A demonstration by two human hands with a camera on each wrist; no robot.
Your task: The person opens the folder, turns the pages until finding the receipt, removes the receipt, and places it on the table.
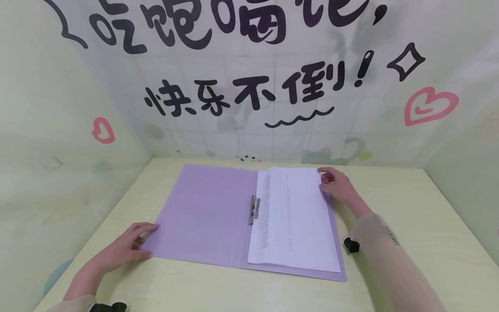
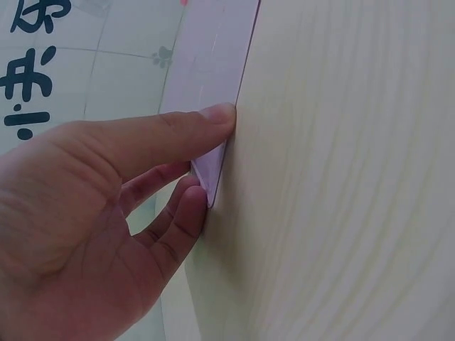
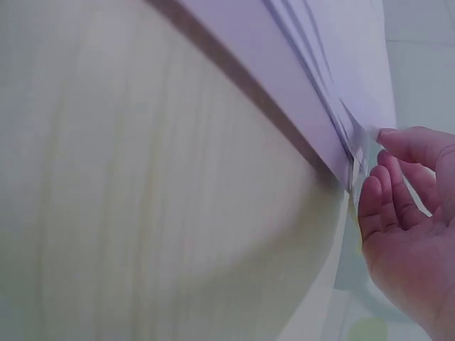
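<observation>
A purple clip folder lies spread on the table. A metal clip sits by its spine, next to a stack of white printed paper on the right half. At the folder's lower left corner, my left hand holds the edge; in the left wrist view, the thumb lies over the cover and the fingertips are at the corner. My right hand pinches the paper's upper right edge. In the right wrist view, several sheets stand slightly apart by the thumb.
The light wooden table runs back to a wall with dark lettering and pink hearts. A second wall rises along the left side. Black wrist devices are strapped by both sleeves.
</observation>
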